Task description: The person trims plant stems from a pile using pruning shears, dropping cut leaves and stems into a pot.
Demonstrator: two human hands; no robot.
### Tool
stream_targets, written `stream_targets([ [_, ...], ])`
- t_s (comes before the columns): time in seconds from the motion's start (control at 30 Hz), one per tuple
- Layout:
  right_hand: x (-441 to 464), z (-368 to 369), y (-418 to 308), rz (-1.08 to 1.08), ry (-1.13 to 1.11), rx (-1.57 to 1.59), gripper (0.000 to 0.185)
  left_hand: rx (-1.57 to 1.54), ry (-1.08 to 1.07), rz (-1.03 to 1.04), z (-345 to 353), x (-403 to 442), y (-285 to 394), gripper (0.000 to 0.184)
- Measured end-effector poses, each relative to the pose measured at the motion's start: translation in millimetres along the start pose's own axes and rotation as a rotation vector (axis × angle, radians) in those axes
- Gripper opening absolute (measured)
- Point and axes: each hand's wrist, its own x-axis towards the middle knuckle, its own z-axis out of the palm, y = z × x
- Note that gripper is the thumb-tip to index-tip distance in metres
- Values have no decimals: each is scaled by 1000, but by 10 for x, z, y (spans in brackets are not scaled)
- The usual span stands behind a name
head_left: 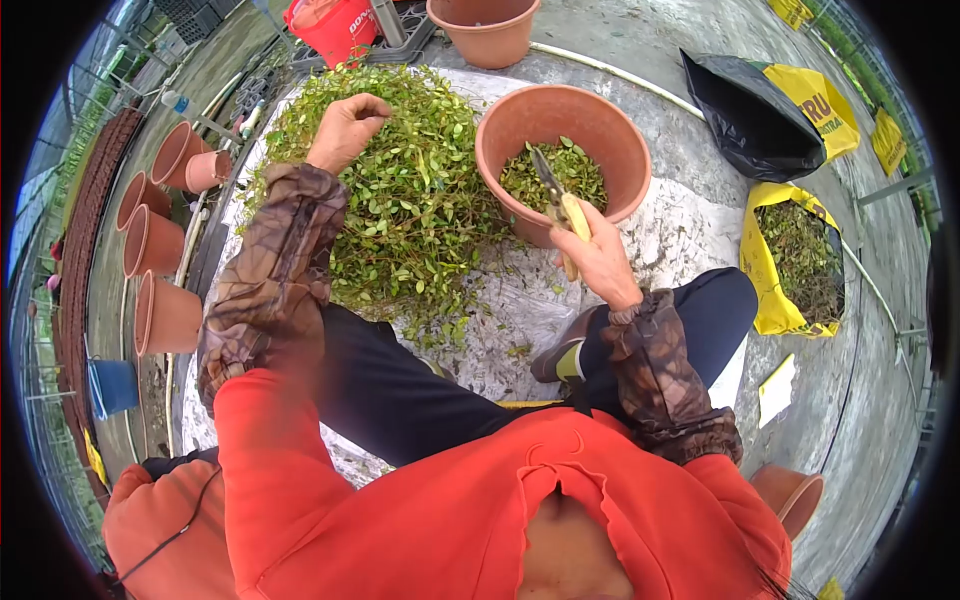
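My right hand (607,262) is wrapped round the yellow handles of a pair of pruning shears (574,216). Their blades point up and away, over the near rim of a terracotta-coloured pot (630,160). Cut leafy pieces (565,180) lie inside that pot. To the left, my left hand (345,132) is held above a large heap of green leafy stems (420,200), with thumb and fingers pinched together. Whatever those fingers may hold is too small to make out. Camouflage sleeves cover both forearms.
White sheeting (500,310) with scattered leaf bits lies under the heap. On the right are a black bag (740,125) and a yellow bag of clippings (768,290). Several brown pots (155,243) line the left; a red bucket (335,35) and another pot (487,40) stand behind.
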Motion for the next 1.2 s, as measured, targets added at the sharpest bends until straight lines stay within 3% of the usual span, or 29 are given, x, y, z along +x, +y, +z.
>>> stream_targets([
  [0.2, 35, 131, -260, -69, -175, -33, 44, 90, -106, 209, 398, -49, 181, 11],
  [0.33, -5, 169, -247, -125, -149, -24, 47, 90, -139, 258, 582, -101, 397, 12],
  [0.5, -85, 132, -308, -44, -175, 69, 46, 271, 11, 376, 865, -101, 406, 6],
  [0.6, -171, 70, -402, -54, -166, 124, 45, -263, -103, -60, 1018, -86, 483, 7],
  [0.77, -311, 13, -421, -161, -111, -48, 47, -657, -121, -455, 1168, -77, 544, 12],
  [0.87, -330, 21, -435, -159, -50, -279, 48, -802, -188, -522, 1250, -39, 473, 12],
  [1.2, -67, -63, -229, -292, 79, -622, 33, -797, -337, -465, 1387, -93, 583, 10],
])
